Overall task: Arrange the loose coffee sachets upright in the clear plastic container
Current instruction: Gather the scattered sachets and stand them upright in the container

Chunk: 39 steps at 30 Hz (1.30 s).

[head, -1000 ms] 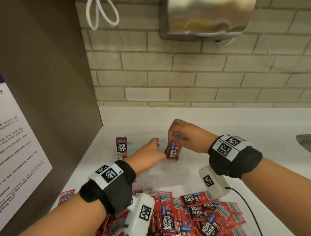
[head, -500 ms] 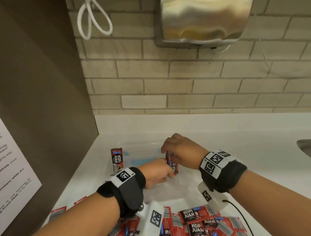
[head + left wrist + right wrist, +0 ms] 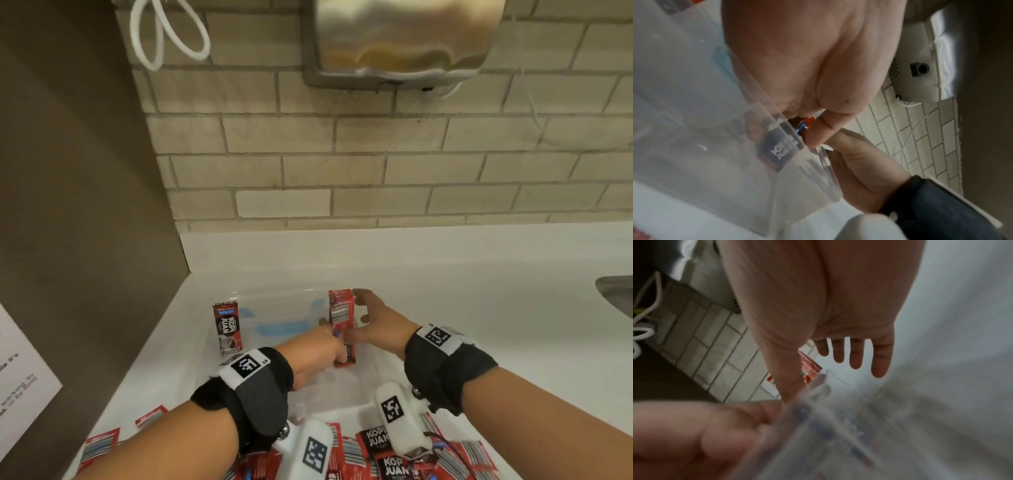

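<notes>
A clear plastic container [image 3: 281, 298] stands on the white counter. One red sachet [image 3: 227, 329] leans upright at its left wall. A small stack of red sachets [image 3: 340, 313] stands upright at its right wall. My left hand [image 3: 315, 353] reaches into the container and pinches the lower part of that stack [image 3: 781, 146] between thumb [image 3: 818, 129] and fingers. My right hand [image 3: 376, 325] is outside the right wall with fingers [image 3: 857, 353] spread and straight, and its thumb [image 3: 791, 382] lies against the stack. Loose sachets [image 3: 376, 452] lie piled at the counter's near edge.
A brown side panel [image 3: 68, 171] with a paper notice [image 3: 20, 394] closes the left. On the brick wall hang a metal hand dryer [image 3: 400, 41] and a white cord [image 3: 164, 34]. A sink's edge [image 3: 616, 291] shows at the right. More sachets [image 3: 99, 445] lie near left.
The right hand lowered its sachets against the container's right wall and opened its fingers. The left hand moved in and took hold of the stack. The head view tilted upward.
</notes>
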Tool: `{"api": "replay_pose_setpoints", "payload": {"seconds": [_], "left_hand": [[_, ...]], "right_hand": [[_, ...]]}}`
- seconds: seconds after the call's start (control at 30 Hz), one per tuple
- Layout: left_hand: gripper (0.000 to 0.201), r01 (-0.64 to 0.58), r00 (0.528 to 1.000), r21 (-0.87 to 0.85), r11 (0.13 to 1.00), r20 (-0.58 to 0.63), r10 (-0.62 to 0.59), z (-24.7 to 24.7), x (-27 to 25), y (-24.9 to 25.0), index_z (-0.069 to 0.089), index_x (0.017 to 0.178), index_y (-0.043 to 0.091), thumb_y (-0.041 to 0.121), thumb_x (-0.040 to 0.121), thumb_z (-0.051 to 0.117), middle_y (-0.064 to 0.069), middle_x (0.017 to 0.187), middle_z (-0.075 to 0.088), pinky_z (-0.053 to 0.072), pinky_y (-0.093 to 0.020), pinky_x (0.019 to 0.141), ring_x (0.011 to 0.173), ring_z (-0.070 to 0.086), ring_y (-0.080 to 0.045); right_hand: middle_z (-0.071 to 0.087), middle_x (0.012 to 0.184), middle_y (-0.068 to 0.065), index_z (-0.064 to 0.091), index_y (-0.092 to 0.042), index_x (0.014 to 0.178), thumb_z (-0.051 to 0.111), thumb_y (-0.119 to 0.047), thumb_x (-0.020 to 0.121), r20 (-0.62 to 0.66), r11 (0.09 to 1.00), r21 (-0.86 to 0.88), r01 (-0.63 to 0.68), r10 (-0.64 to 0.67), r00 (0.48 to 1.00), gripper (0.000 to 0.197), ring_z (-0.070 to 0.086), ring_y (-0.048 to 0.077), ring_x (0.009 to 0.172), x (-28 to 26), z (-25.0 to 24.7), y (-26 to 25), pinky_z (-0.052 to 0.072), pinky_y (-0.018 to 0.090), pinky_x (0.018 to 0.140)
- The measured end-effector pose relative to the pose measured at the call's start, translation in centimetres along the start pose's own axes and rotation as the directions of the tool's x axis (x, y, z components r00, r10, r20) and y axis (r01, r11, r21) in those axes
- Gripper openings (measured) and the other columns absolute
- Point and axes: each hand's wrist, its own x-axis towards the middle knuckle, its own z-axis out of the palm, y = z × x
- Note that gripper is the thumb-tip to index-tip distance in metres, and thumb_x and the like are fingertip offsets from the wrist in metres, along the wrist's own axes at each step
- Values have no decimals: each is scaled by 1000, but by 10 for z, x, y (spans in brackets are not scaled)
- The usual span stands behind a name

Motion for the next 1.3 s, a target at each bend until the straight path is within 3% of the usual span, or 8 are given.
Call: {"api": "replay_pose_setpoints", "payload": {"seconds": [0.3, 0.43, 0.6, 0.77, 0.9, 1.0, 1.13, 1.3], "left_hand": [[68, -48, 999, -154, 987, -15, 47, 5, 2, 3, 44, 134, 16, -9, 70, 47, -15, 130, 53, 41, -38, 106, 122, 49, -28], [76, -77, 997, -175, 981, -13, 76, 5, 2, 2, 44, 131, 15, 0, 57, 48, -18, 129, 54, 42, -45, 105, 120, 52, -30], [65, -34, 999, -130, 991, -23, 32, 2, 3, -1, 43, 130, 0, -12, 66, 46, -19, 125, 53, 39, -43, 108, 125, 47, -35], [56, -25, 999, -83, 996, -44, 22, -3, -3, 1, 44, 126, 6, -19, 76, 41, -15, 133, 51, 35, -38, 110, 126, 45, -27], [78, -84, 990, 1, 996, -117, 83, -17, -32, 8, 10, 152, 12, -10, 86, 45, -7, 156, 25, 25, -34, 115, 142, 25, -23], [65, -213, 961, 26, 977, -175, 215, -32, -67, 7, 29, 148, 22, -4, 90, 46, 6, 148, 40, 38, -30, 107, 133, 40, -14], [34, -291, 903, 79, 954, -306, 301, -43, -115, -8, 60, 107, 28, 1, 89, 53, 8, 108, 67, 47, -25, 80, 104, 62, -14], [26, -210, 918, 257, 943, -281, 281, -27, -148, -48, 64, 93, 32, 8, 87, 58, 6, 92, 70, 49, -29, 78, 87, 65, -15]], "right_hand": [[43, 116, 6, 36, -17, 134, 64, -9, 81, -60, 981, -129, 147, -156, 986, 60, 43, 26, 118, 3, 11, -1, 38, 42, 102], [43, 119, 9, 36, -20, 134, 64, -14, 83, -84, 983, -115, 141, -151, 985, 59, 46, 28, 115, 4, 13, 4, 38, 43, 102], [38, 130, 8, 28, -19, 140, 67, -18, 83, -41, 994, -66, 93, -96, 995, 69, 41, 22, 123, 3, 11, 7, 37, 37, 105], [31, 140, 8, 21, -17, 143, 69, -23, 83, -57, 999, -31, 40, -42, 997, 78, 43, 17, 116, -4, 3, -2, 39, 27, 92], [33, 140, 7, 24, -19, 142, 68, -26, 83, -180, 993, 107, 46, -26, 983, 74, 46, 19, 109, -29, -11, -19, 42, 30, 85], [38, 134, 1, 34, -22, 135, 65, -23, 85, -319, 978, 177, 114, -53, 946, 59, 48, 19, 111, -57, -18, -33, 44, 33, 88], [54, 111, -7, 55, -27, 104, 63, -23, 87, -411, 968, 142, 208, -134, 902, 20, 56, 14, 95, -102, -18, -34, 46, 31, 80], [61, 95, -8, 58, -24, 88, 62, -18, 87, -214, 994, -100, 48, -68, 974, 7, 59, 14, 84, -135, -5, -3, 39, 19, 64]]}}
